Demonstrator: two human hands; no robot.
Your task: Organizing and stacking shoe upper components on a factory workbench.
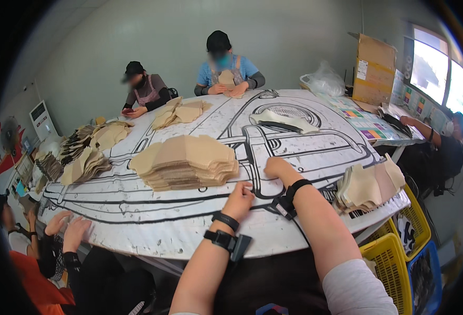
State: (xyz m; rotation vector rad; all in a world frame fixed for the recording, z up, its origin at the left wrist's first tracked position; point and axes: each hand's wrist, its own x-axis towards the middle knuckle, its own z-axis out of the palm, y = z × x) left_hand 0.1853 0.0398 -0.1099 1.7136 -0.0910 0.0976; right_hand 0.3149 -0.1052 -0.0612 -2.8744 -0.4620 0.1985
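Just above the white table covering, my left hand point(240, 200) is loosely curled, its fingertips drawn in and no object showing in them. My right hand point(279, 168) rests bent inward farther forward, apart from the left; its fingers are mostly hidden beneath it. Nearest to my left hand is a large stack of beige fabric pieces point(184, 163) with stepped edges. A smaller pile of cream and tan pieces point(370, 184) lies right of my right forearm. Beyond my hands sits a flat cream piece with a dark edge point(284, 122).
The table point(189, 231) has black line drawings. More cut pieces point(87, 160) are heaped at left. Yellow baskets point(389, 268) and a blue crate point(425, 273) stand lower right. Co-workers sit around; one across the table holds a beige piece point(226, 79). A cardboard box point(373, 71) stands back right.
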